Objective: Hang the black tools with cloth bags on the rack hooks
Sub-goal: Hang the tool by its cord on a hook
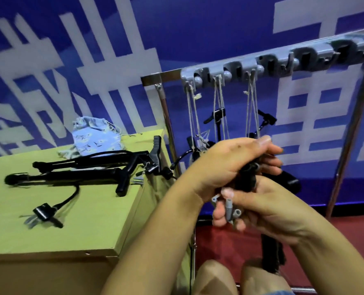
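— While my fingertips are this busy, ask quickly.

— What have you got hold of?

— My left hand (225, 165) is curled tight round the top of a black plastic folding tool (246, 179), and my right hand (262, 207) cups it from beneath, thumb pressed against its side, with small grey plastic fittings (230, 209) caught among those fingers. The tool's long dark shaft hangs down past my wrists towards my knees.

— And where is that from the grey plastic hook rack (251, 67)?

— Below it and in front, under the pale strings (218, 107) from which other black tools already hang. Three hooks look taken.

— So which step is this?

— Readying this one, I judge. I cannot see its own loop or bag in my grip, so I must find the string, free it, then lift it to a spare hook further right along the rack.

— Anything left?

— Left of the rack, more black tools (81, 171) lie on the yellow-green table (70, 231), with a light blue patterned cloth bag (96, 139) behind them.
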The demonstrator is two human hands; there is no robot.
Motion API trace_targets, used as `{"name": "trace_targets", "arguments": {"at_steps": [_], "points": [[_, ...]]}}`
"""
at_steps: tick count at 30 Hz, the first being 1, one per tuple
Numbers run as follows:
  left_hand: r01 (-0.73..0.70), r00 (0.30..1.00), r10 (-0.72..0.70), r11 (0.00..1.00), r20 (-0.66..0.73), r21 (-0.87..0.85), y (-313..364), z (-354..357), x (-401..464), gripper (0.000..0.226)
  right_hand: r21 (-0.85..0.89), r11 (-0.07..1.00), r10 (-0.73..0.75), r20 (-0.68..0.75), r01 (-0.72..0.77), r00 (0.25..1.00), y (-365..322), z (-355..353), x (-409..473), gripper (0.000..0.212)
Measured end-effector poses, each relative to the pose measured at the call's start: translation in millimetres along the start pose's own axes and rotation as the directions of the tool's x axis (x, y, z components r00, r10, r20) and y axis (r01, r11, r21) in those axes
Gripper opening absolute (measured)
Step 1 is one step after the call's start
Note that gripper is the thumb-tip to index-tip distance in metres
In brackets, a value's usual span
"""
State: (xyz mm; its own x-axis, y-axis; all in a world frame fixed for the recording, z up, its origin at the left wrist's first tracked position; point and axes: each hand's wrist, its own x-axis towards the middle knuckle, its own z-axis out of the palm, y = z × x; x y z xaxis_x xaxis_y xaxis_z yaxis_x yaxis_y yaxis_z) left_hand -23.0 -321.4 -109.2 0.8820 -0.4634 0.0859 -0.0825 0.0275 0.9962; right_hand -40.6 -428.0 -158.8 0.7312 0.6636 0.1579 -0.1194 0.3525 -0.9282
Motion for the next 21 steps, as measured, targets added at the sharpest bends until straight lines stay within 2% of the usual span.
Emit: {"name": "trace_targets", "arguments": {"at_steps": [3, 7, 8, 10, 11, 13, 15, 16, 18, 19, 20, 21], "points": [[0.044, 0.999, -0.042, 0.982, -0.017, 0.183, 13.1, -12.2, 3.8, 0.043, 0.007, 1.000, -0.006, 0.051, 0.006, 0.999, -7.6, 0.1, 13.3, 0.018], [0.121, 0.993, -0.112, 0.918, -0.047, 0.377, 40.8, -39.4, 12.9, 0.060, -0.007, 0.980, -0.199, -0.016, 0.199, 0.980, -18.0, 10.8, 42.2, 0.015], [0.128, 0.992, -0.104, 0.874, -0.076, 0.469, 47.5, -50.4, 15.2, 0.059, 0.000, 0.968, -0.252, -0.056, 0.252, 0.966, -19.8, 14.4, 51.6, 0.013], [0.160, 0.984, -0.066, 0.714, -0.163, 0.681, 59.3, -83.2, 20.9, 0.053, -0.018, 0.938, -0.345, -0.130, 0.346, 0.930, -24.9, 20.8, 71.6, 0.005], [0.197, 0.974, -0.045, 0.651, -0.223, 0.733, 63.6, -106.6, 25.4, 0.048, -0.039, 0.927, -0.374, -0.168, 0.373, 0.912, -28.9, 22.8, 80.6, 0.003], [0.336, 0.909, -0.005, 0.599, -0.416, 0.727, 68.2, -165.4, 36.8, 0.034, -0.077, 0.907, -0.420, -0.228, 0.414, 0.878, -37.4, 22.9, 94.8, 0.007], [0.498, 0.793, 0.046, 0.523, -0.607, 0.691, 62.3, -234.9, 56.4, 0.022, -0.084, 0.886, -0.460, -0.287, 0.456, 0.840, -45.6, 22.6, 104.9, 0.010], [0.588, 0.743, 0.052, 0.425, -0.667, 0.688, 53.8, -266.0, 66.3, 0.018, -0.080, 0.881, -0.466, -0.326, 0.467, 0.823, -46.1, 21.9, 107.2, 0.011], [0.719, 0.688, 0.049, 0.085, -0.724, 0.690, 33.8, -322.9, 88.6, 0.020, -0.068, 0.890, -0.443, -0.355, 0.450, 0.823, -41.6, 20.7, 118.4, 0.010], [0.719, 0.692, 0.038, -0.110, -0.720, 0.686, 22.5, -340.1, 94.9, 0.026, -0.068, 0.901, -0.424, -0.355, 0.429, 0.833, -37.7, 23.4, 121.9, 0.012], [0.688, 0.708, 0.019, -0.240, -0.706, 0.685, 9.2, -351.7, 100.7, 0.031, -0.073, 0.913, -0.400, -0.365, 0.402, 0.841, -32.3, 23.7, 124.0, 0.014], [0.662, 0.715, -0.001, -0.322, -0.699, 0.677, -4.0, -365.9, 112.4, 0.034, -0.068, 0.923, -0.376, -0.366, 0.378, 0.851, -26.3, 18.1, 134.1, 0.014]]}}
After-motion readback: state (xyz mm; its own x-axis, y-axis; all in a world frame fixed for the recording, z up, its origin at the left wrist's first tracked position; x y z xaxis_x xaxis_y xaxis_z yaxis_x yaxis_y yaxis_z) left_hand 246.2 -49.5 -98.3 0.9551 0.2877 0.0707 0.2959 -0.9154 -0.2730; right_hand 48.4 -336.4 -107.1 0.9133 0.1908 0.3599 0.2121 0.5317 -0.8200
